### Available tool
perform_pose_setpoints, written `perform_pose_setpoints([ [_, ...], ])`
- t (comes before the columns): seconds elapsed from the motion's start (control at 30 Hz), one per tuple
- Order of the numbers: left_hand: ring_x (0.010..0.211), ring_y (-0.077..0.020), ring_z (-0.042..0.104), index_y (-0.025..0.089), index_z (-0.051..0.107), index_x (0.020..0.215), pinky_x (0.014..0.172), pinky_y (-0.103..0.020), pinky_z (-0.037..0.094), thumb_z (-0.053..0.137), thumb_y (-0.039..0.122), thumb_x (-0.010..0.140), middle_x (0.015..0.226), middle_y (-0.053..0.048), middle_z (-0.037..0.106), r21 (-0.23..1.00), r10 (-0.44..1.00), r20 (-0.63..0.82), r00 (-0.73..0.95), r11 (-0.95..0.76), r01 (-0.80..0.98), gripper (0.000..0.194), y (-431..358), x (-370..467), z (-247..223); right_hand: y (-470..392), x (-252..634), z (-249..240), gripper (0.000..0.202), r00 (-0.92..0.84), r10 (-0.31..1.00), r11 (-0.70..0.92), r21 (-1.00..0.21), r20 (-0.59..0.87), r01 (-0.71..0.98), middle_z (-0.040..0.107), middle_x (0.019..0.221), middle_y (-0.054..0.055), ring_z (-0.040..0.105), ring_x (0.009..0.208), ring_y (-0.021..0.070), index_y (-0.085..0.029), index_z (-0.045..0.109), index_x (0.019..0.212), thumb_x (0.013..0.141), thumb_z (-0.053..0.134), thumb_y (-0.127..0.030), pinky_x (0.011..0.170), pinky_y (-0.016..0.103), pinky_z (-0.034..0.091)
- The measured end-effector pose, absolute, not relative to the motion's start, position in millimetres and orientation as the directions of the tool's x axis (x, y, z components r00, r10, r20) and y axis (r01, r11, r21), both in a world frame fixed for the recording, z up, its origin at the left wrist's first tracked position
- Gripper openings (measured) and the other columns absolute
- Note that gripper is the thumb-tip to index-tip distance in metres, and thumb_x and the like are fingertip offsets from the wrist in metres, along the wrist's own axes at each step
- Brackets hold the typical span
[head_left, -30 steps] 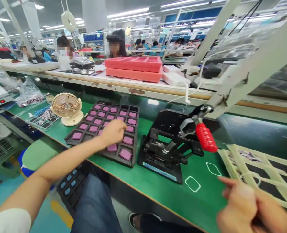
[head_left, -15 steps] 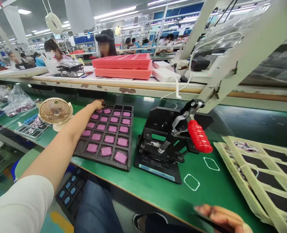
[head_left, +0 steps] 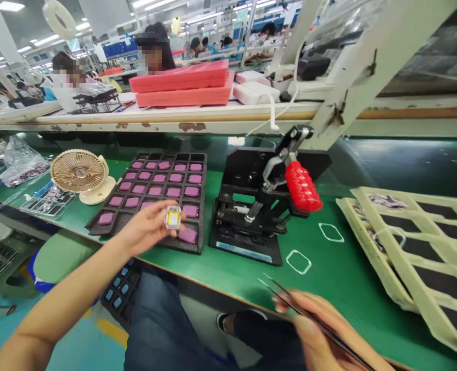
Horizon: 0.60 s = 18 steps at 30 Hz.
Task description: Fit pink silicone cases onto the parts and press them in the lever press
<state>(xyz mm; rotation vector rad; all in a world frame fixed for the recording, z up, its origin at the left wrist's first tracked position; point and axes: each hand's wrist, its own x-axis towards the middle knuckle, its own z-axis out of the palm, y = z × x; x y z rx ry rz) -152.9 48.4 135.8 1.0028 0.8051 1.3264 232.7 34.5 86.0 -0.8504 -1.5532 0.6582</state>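
Observation:
My left hand (head_left: 145, 226) is closed on a small rounded-square case (head_left: 172, 218), its pale-rimmed side with yellow and white inside turned toward me. The hand hovers over the front of a black foam tray (head_left: 202, 221) holding rows of purple pieces (head_left: 175, 178). Slim dark tweezers (head_left: 309, 313) sit in my right hand (head_left: 321, 330), their tips apart with nothing between them, near the bench's front edge. Two thin white rounded frames (head_left: 306, 269) lie on the green bench beyond the tweezers. A black clamp press (head_left: 247, 216) with a red handle (head_left: 304, 188) stands between tray and frames.
A beige fan (head_left: 79, 171) is left of the tray, near a plastic bag of small parts (head_left: 23, 164). Taped trays (head_left: 406, 247) fill the right side. Pink foam trays (head_left: 182, 87) lie on the shelf behind. Below the bench is a dark tray with blue pieces (head_left: 117, 301).
My left hand has come back from the tray's far left corner toward me, now with the case in it. My right hand has moved inward, bringing the tweezers further into view.

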Motion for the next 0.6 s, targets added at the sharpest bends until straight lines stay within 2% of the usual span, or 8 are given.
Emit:
perform_pose_setpoints([
  [0.07, 0.106, -0.0268, 0.075, 0.028, 0.073, 0.135, 0.082, -0.026, 0.061, 0.082, 0.039, 0.103, 0.134, -0.017, 0.069, 0.839, 0.982, 0.032, 0.188, 0.076, -0.539, 0.035, 14, -114, 120, 30, 204, 99, 0.030, -0.142, 0.728, 0.682, -0.730, 0.671, 0.047, 0.079, 0.108, 0.007, 0.080, 0.093, 0.0195, -0.026, 0.083, 0.119, 0.093, 0.080, -0.010, 0.082, 0.026, 0.069],
  [0.13, 0.105, -0.0270, 0.076, 0.030, 0.075, 0.134, 0.079, -0.024, 0.062, 0.080, 0.038, 0.104, 0.133, -0.016, 0.070, 0.778, 0.964, 0.019, 0.264, 0.152, -0.610, 0.031, -7, -82, 109, 28, 182, 104, 0.038, -0.193, 0.677, 0.716, -0.696, 0.711, -0.052, 0.077, 0.118, 0.007, 0.078, 0.104, 0.0196, -0.025, 0.082, 0.122, 0.092, 0.078, -0.003, 0.088, 0.028, 0.068],
  [0.23, 0.103, -0.0270, 0.077, 0.030, 0.076, 0.133, 0.080, -0.025, 0.064, 0.079, 0.036, 0.105, 0.129, -0.014, 0.072, 0.703, 0.945, 0.027, 0.325, 0.214, -0.679, 0.029, -22, -52, 101, 23, 165, 100, 0.044, -0.217, 0.641, 0.720, -0.675, 0.736, -0.162, 0.075, 0.133, 0.010, 0.074, 0.125, 0.0258, -0.021, 0.077, 0.130, 0.093, 0.072, 0.003, 0.107, 0.042, 0.065],
  [0.3, 0.102, -0.0253, 0.077, 0.029, 0.076, 0.134, 0.082, -0.026, 0.066, 0.077, 0.033, 0.106, 0.124, -0.012, 0.074, 0.660, 0.944, 0.038, 0.327, 0.222, -0.717, 0.028, -28, -40, 98, 17, 162, 95, 0.047, -0.231, 0.621, 0.722, -0.662, 0.749, -0.202, 0.076, 0.132, 0.011, 0.071, 0.132, 0.0296, -0.017, 0.075, 0.133, 0.093, 0.070, 0.006, 0.115, 0.050, 0.061],
  [0.43, 0.098, -0.0212, 0.077, 0.028, 0.077, 0.134, 0.083, -0.026, 0.068, 0.079, 0.029, 0.105, 0.118, -0.008, 0.076, 0.611, 0.956, 0.029, 0.293, 0.215, -0.762, 0.030, -38, -26, 92, 3, 165, 87, 0.045, -0.227, 0.640, 0.706, -0.678, 0.734, -0.204, 0.077, 0.130, 0.011, 0.073, 0.128, 0.0290, -0.015, 0.075, 0.131, 0.092, 0.071, 0.007, 0.110, 0.047, 0.065],
  [0.6, 0.096, -0.0206, 0.076, 0.028, 0.078, 0.133, 0.082, -0.027, 0.069, 0.082, 0.029, 0.103, 0.118, -0.008, 0.075, 0.600, 0.962, 0.001, 0.273, 0.218, -0.770, 0.031, -42, -17, 87, -1, 170, 82, 0.044, -0.214, 0.660, 0.705, -0.692, 0.720, -0.155, 0.079, 0.125, 0.012, 0.076, 0.123, 0.0328, -0.018, 0.077, 0.129, 0.092, 0.071, 0.005, 0.104, 0.054, 0.068],
])
